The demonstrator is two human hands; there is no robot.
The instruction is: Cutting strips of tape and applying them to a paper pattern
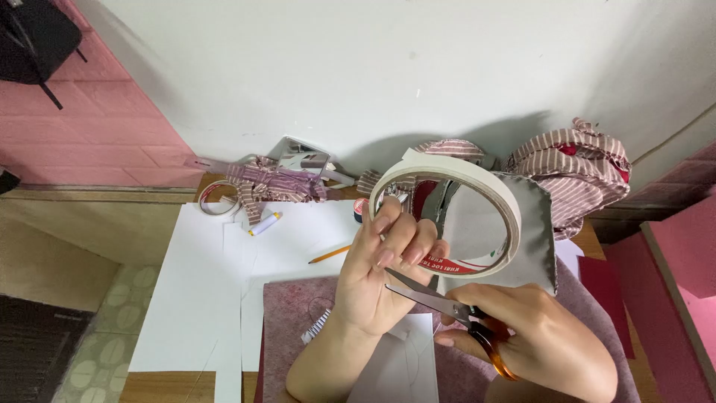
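My left hand (pixel 384 272) holds up a large roll of white tape (pixel 498 195), fingers hooked through its ring at the lower left. A piece of grey sheet (pixel 538 246) hangs behind the roll, stuck to it or held with it. My right hand (pixel 533 339) grips orange-handled scissors (pixel 436 300). Their blades are slightly apart and point left, just under the roll and against my left fingers.
White paper sheets (pixel 194 298) and a mauve felt mat (pixel 287 328) cover the wooden table. A pencil (pixel 330 254), a small glue stick (pixel 265 223), a clear tape roll (pixel 218 198), a small mirror (pixel 300 158) and striped fabric scraps (pixel 578 172) lie along the wall.
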